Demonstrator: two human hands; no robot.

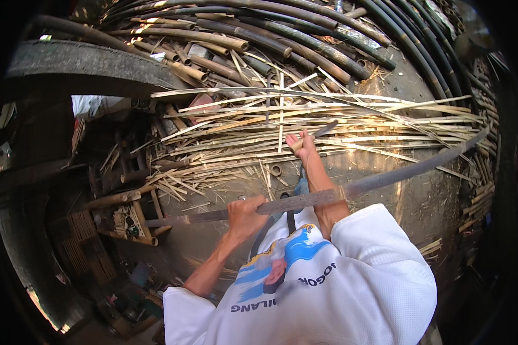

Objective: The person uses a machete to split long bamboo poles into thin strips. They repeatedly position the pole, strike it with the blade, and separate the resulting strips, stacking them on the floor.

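Observation:
My left hand (pixel 246 217) is closed around a long dark bamboo pole (pixel 385 179), which stretches from the lower left up toward the right. The pole passes above my right forearm. Farther out, my right hand (pixel 303 142) grips a knife (pixel 326 129) by its pale handle, with the dark blade pointing up and to the right. Behind the blade lies a wide heap of split bamboo strips (pixel 380 123) on the ground.
Whole bamboo poles (pixel 305 46) are piled at the back, and more dark poles (pixel 414 52) lie at the back right. On the left stand a bamboo frame (pixel 135 221) and a thick curved grey slab (pixel 92 60). A cut bamboo ring (pixel 276 170) lies on the floor.

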